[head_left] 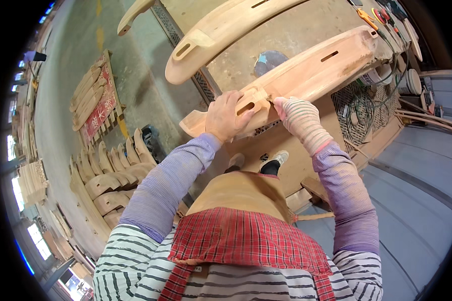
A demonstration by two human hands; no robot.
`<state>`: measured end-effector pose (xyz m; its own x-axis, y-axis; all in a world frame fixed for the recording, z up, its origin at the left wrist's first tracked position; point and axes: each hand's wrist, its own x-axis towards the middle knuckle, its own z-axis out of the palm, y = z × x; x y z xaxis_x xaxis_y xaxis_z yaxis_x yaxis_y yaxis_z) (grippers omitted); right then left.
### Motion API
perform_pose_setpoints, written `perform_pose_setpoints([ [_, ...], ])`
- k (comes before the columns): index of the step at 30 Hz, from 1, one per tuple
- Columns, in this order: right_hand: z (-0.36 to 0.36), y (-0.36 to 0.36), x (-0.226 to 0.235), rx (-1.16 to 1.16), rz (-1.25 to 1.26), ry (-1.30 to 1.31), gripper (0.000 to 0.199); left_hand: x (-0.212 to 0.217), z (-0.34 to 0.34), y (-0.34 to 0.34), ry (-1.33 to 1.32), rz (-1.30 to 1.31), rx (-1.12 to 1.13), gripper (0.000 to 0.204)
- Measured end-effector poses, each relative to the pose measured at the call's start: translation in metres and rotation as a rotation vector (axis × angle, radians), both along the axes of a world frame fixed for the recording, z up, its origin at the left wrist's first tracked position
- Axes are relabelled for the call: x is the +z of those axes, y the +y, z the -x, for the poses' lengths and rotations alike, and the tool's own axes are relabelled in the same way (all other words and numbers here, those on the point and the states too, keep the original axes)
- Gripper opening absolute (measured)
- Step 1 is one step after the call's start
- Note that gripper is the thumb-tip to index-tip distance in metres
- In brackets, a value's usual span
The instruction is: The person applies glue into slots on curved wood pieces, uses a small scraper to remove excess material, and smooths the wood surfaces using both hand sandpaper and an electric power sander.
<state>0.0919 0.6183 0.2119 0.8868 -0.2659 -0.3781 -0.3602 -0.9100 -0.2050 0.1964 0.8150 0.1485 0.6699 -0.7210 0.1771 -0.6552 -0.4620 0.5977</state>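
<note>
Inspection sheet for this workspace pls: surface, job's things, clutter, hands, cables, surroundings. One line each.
Surface: mostly hidden under the slotted piece; a patterned rail shows beyond it.
Job's things: slotted piece is pale wood, long, shaped; a second piece lies beyond.
Clutter: orange-handled tool at upper right; white bucket below it.
Hands: left hand laid over the slotted piece; right hand, wrapped, curled at its edge, contents unclear.
Cables: dark coil at right, hose or cable unclear.
Surroundings: curved wood parts massed at left; more on a red board.
</note>
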Motion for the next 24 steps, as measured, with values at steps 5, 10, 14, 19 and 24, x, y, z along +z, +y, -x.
perform_pose_setpoints([
  [5,-0.005,-0.023,-0.01,-0.111,-0.176,-0.143,0.018,0.007,-0.004,0.005,0.146,-0.079,-0.014,0.072],
  [10,0.041,-0.029,-0.099,-0.306,-0.576,-0.523,0.021,0.023,-0.001,0.043,-0.201,-0.349,-0.273,0.103],
  [14,0.096,0.016,-0.013,-0.876,-1.091,-0.427,0.032,-0.002,-0.003,0.076,-0.406,-0.475,-0.273,0.106],
  [19,0.142,0.057,-0.01,-1.19,-1.515,-0.567,0.034,0.012,-0.005,0.066,-0.293,-0.443,-0.328,0.1],
  [24,0.145,0.074,-0.001,-1.15,-1.519,-0.658,0.033,0.021,-0.002,0.06,0.235,-0.457,-0.356,0.102],
])
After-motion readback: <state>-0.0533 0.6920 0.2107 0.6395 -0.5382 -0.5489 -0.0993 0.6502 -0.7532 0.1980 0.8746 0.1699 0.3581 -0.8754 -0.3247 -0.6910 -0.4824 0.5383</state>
